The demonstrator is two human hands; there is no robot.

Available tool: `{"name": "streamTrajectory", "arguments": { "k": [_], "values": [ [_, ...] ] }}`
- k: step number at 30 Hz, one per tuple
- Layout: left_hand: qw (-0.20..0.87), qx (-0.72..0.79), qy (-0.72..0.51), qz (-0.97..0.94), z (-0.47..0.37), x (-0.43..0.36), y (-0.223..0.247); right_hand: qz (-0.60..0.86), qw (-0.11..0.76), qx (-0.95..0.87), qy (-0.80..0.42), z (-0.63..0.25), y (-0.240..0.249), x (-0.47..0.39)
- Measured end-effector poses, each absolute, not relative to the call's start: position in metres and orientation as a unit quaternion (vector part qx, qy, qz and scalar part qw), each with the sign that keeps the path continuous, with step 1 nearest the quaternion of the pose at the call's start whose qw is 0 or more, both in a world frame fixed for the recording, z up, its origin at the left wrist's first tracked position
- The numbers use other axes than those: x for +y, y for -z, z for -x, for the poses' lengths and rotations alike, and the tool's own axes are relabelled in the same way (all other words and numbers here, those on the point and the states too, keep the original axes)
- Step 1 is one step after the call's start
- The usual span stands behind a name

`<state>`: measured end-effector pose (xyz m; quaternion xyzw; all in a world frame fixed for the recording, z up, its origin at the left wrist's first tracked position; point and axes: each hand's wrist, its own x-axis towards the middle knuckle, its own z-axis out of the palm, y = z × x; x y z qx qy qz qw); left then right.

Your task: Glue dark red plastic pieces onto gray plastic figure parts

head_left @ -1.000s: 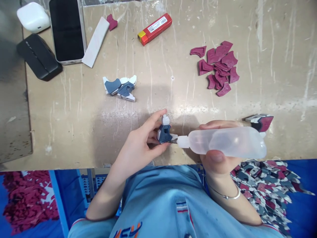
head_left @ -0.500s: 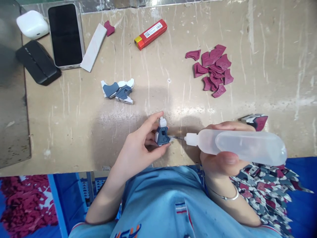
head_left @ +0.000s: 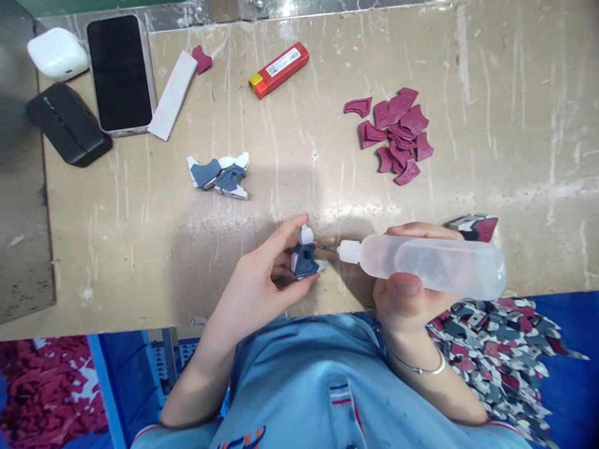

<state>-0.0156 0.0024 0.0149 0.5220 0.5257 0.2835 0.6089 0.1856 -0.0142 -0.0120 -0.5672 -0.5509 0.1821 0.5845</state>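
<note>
Between the thumb and fingers of my left hand is a small grey-blue and white plastic part, held just above the table near its front edge. My right hand grips a translucent squeeze bottle, lying nearly level with its thin needle tip pointing left. The tip reaches the upper right side of the part; whether it touches cannot be made out. Behind the right hand lies a grey, white and maroon part. More grey-blue and white parts lie to the upper left.
A pile of maroon pieces lies on the table. Toward the back are a red lighter-shaped object, a white strip, a phone, and black and white cases. Below the edge, blue bins hold many parts.
The bottle's tip has moved up and left along the part's right side, and my right hand has shifted slightly left with it. The whole view has shifted a little.
</note>
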Motion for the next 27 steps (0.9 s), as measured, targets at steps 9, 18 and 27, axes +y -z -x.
{"name": "streamTrajectory", "arguments": {
  "k": [9, 18, 27],
  "values": [
    [0.608, 0.531, -0.285, -0.516, 0.018, 0.001, -0.012, 0.383, 0.696, -0.119, -0.595, -0.224, 0.004, 0.007],
    [0.583, 0.543, -0.284, -0.534, 0.022, -0.003, -0.001, -0.236, 0.495, 0.548, -0.632, -0.327, 0.003, 0.06],
    [0.59, 0.524, -0.28, -0.546, 0.021, -0.002, -0.001, 0.592, 0.458, -0.586, -0.31, -0.287, 0.015, 0.051]
  ]
}}
